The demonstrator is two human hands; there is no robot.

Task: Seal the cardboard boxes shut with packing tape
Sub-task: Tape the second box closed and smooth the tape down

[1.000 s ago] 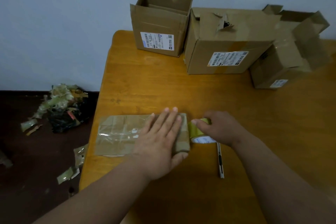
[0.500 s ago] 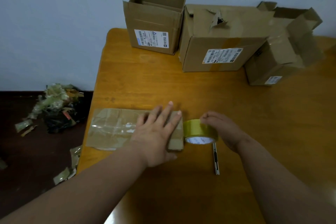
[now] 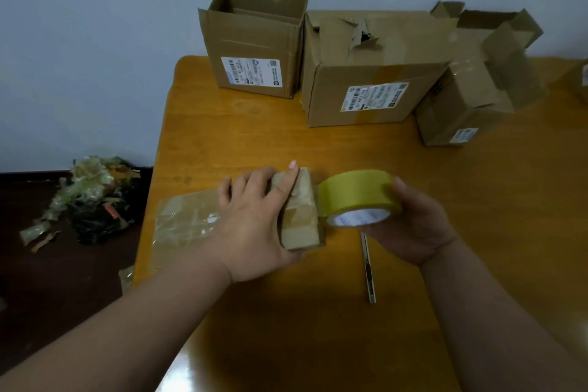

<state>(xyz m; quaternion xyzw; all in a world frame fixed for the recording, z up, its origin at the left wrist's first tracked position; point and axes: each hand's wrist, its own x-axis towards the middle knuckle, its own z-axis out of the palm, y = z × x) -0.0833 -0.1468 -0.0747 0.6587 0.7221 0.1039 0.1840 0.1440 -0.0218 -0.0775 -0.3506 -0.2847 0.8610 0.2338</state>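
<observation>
Brown cardboard, flat and long, makes up the small box (image 3: 299,210) being sealed near the left edge of the orange wooden table (image 3: 286,143). Its right end is gripped by the left hand (image 3: 251,226), fingers curled over the top face and the thumb apparently under the near side, so that this end is tipped up off the table; the grip seems meant to steady the box and present its end face to the tape. Old clear tape covers the low left part of the box, which lies at the table's left edge. The long axis runs left to right, roughly parallel to the near edge, with the raised end pointing right toward the roll.

A yellow roll of packing tape (image 3: 358,197) is held in the right hand (image 3: 413,226), cupped from below and behind with fingers wrapped round its rim, its white core facing the camera. The roll sits just beside the box's raised end, close enough to be touching; whether a strip already bridges them cannot be told.

A slim metal utility knife (image 3: 368,267) lies on the table below the roll, pointing away from the near edge, likely kept ready for cutting. Three larger cardboard boxes (image 3: 375,73) stand along the far edge, flaps open or torn, apparently awaiting sealing.
</observation>
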